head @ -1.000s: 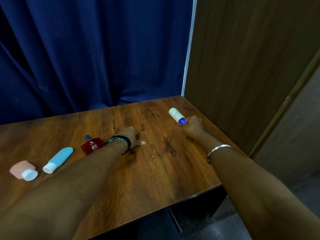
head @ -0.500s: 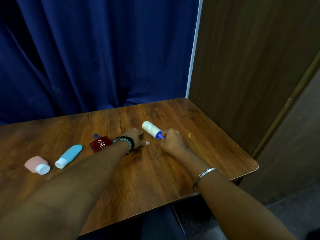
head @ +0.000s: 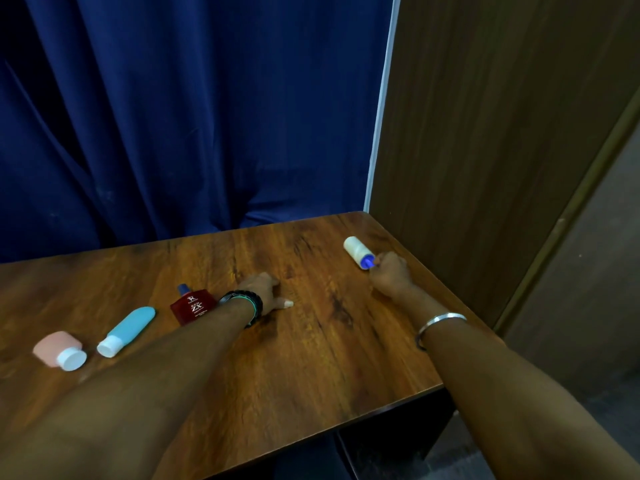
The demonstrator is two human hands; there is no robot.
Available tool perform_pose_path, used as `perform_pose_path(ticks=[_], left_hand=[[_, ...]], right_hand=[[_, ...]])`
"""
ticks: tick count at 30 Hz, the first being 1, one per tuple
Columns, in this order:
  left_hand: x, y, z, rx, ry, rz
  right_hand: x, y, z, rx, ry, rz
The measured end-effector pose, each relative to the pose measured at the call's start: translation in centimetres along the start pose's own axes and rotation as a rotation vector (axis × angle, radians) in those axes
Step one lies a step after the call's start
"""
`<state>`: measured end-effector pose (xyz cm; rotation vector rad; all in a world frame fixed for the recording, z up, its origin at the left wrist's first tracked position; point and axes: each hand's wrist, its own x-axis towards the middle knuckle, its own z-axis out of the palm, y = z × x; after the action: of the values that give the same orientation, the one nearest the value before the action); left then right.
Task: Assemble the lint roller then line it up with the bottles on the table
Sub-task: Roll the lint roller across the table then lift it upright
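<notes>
The lint roller (head: pixel 357 252), a white roll on a blue handle, lies on the wooden table (head: pixel 311 358) near its right edge, roll end pointing away from me. My right hand (head: pixel 391 276) is closed around the blue handle, which it mostly hides. My left hand (head: pixel 265 292) rests palm down on the table with the thumb out and holds nothing. Left of it three bottles lie in a row: a dark red bottle (head: pixel 192 306), a light blue tube (head: pixel 126 330) and a pink bottle (head: pixel 59 350) with a white cap.
A dark blue curtain (head: pixel 194 116) hangs behind the table. A brown wooden panel (head: pixel 485 133) stands along the table's right side. The table's front edge runs close below my forearms, with dark floor beneath it.
Half a second ago my right hand held the roller right beside my left hand. It now holds it far to the right, where it was a second ago. My left hand has stayed put.
</notes>
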<state>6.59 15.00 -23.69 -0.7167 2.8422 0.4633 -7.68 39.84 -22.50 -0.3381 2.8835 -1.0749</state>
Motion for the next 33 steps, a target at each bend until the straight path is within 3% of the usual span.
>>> perform_pose_path(ticks=[3, 7, 10, 12, 14, 17, 19, 25, 30, 33], left_hand=[[-0.1, 0.8, -0.5, -0.078, 0.102, 0.049], [-0.7, 2.7, -1.9, 0.049, 0.33, 0.267], [-1.0, 3.2, -3.0, 0.128, 0.34, 0.317], [-1.2, 2.7, -3.5, 0.016, 0.362, 0.347], [-1.7, 1.9, -3.5, -0.177, 0.387, 0.354], [-2.5, 1.1, -3.0, -0.468, 0.369, 0.276], [-2.7, 1.1, -2.6, -0.594, 0.376, 0.237], [-3.0, 2.1, -2.4, -0.741, 0.42, 0.223], [-2.2, 0.9, -2.5, -0.709, 0.429, 0.219], [-1.0, -0.3, -2.6, -0.715, 0.343, 0.189]], right_hand=[[-0.4, -1.5, -0.4, -0.003, -0.079, -0.055], [-1.8, -5.0, -1.3, -0.057, -0.29, -0.172], [-2.8, -7.5, -2.5, -0.025, -0.386, -0.26], [-3.0, -8.5, -3.1, 0.03, -0.415, -0.297], [-3.2, -9.3, -3.5, 0.216, -0.419, -0.28], [-3.4, -10.0, -3.8, 0.851, -0.388, -0.097], [-3.6, -10.2, -3.0, 1.039, -0.365, -0.022], [-6.0, -10.2, 3.4, 0.788, -0.373, -0.2], [-5.6, -11.6, 5.5, 0.786, -0.337, -0.193], [-4.0, -12.3, 6.6, 0.694, -0.266, -0.217]])
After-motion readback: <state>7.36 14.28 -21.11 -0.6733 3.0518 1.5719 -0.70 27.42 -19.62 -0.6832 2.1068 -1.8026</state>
